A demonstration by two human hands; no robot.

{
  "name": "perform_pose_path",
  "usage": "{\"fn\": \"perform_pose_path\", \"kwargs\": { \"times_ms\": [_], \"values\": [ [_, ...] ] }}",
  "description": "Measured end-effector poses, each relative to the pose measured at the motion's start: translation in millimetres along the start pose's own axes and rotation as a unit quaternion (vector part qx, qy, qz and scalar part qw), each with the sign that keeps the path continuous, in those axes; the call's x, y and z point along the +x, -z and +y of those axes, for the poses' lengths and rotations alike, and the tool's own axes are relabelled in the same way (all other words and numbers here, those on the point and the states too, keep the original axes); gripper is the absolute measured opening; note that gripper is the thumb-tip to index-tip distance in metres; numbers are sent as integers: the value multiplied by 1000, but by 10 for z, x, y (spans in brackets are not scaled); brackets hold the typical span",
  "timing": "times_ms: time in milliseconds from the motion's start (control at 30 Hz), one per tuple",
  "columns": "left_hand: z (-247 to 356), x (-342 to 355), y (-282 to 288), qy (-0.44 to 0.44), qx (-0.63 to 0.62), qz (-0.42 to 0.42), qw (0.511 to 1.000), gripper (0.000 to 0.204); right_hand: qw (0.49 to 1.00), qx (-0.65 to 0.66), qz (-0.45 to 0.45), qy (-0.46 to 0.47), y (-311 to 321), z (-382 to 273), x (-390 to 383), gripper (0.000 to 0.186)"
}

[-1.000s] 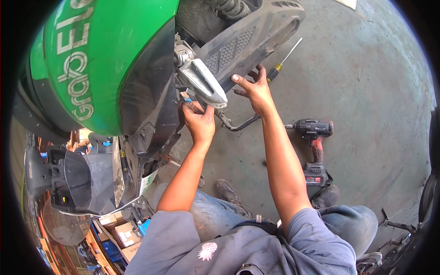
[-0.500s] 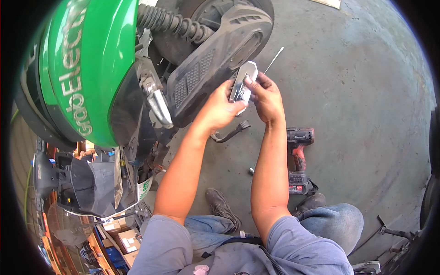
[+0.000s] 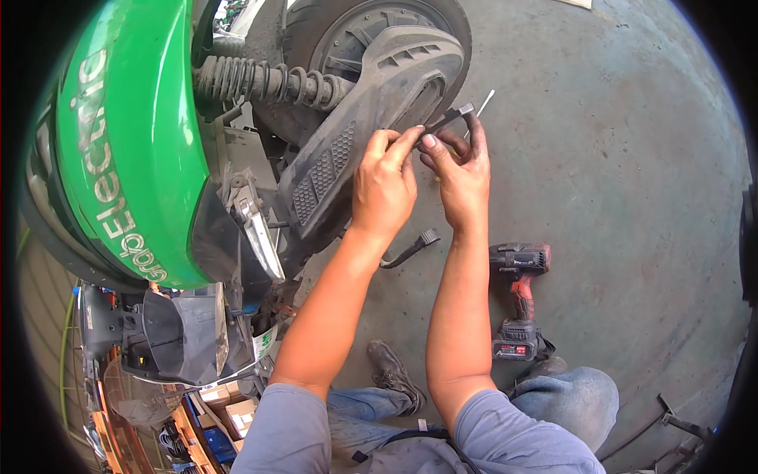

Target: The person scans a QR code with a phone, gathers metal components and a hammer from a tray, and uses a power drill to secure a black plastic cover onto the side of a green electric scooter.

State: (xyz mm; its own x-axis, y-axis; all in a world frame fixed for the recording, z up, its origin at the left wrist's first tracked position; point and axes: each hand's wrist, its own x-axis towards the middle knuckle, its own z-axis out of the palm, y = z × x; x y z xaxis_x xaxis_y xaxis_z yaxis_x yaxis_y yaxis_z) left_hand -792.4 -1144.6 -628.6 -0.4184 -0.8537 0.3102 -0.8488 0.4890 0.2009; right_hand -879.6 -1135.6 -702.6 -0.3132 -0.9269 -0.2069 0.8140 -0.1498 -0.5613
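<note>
A small elongated trim cover (image 3: 452, 118) is tilted nearly edge-on between my hands, its dark side showing. My right hand (image 3: 462, 178) grips it with the thumb underneath and the index finger at its far end. The fingertips of my left hand (image 3: 384, 180) are closed at its near end, partly hiding it. Just beyond and to the left is the scooter's grey swingarm cover (image 3: 355, 118), with a long recess near the wheel. Below my hands, a black cable connector (image 3: 426, 238) hangs over the floor.
The green scooter body (image 3: 134, 134) fills the left, with a coil-spring shock absorber (image 3: 268, 81) and the wheel (image 3: 387, 39) behind. A screwdriver (image 3: 485, 105) lies beyond my right hand. A black-and-red cordless impact wrench (image 3: 521, 296) lies right of my forearm. Boxes (image 3: 237, 415) are at lower left.
The trim cover has turned from its silver face showing to nearly edge-on, dark side visible. My left hand has shifted to its near end. The whole view has shifted slightly.
</note>
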Motion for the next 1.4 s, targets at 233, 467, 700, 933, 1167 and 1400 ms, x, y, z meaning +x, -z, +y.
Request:
{"fn": "perform_pose_path", "kwargs": {
  "times_ms": [233, 467, 700, 933, 1167, 1400],
  "values": [
    [-83, 36, -114, -46, 71, 32, 996, 29, 998, 56, -2, -41, -26, 137, 242, 78],
    [-153, 5, -140, -56, 57, 80, 994, 32, 1000, -28, -12, 1, -10, 137, 335, 69],
    [-116, 30, 37, 13, 230, 117, 966, 62, 978, -200, 54, 35, -127, 131, 344, 77],
    [-375, 120, 118, 5, 298, 142, 944, 95, 956, -249, 117, 104, -311, 336, 312, 81],
    [-342, 156, 124, 45, 303, 102, 946, 98, 999, 28, -41, 9, -52, 584, 344, 94],
    [-302, 181, 115, 58, 282, 97, 953, 99, 990, 101, -89, -29, -60, 640, 416, 111]
  ]
}}
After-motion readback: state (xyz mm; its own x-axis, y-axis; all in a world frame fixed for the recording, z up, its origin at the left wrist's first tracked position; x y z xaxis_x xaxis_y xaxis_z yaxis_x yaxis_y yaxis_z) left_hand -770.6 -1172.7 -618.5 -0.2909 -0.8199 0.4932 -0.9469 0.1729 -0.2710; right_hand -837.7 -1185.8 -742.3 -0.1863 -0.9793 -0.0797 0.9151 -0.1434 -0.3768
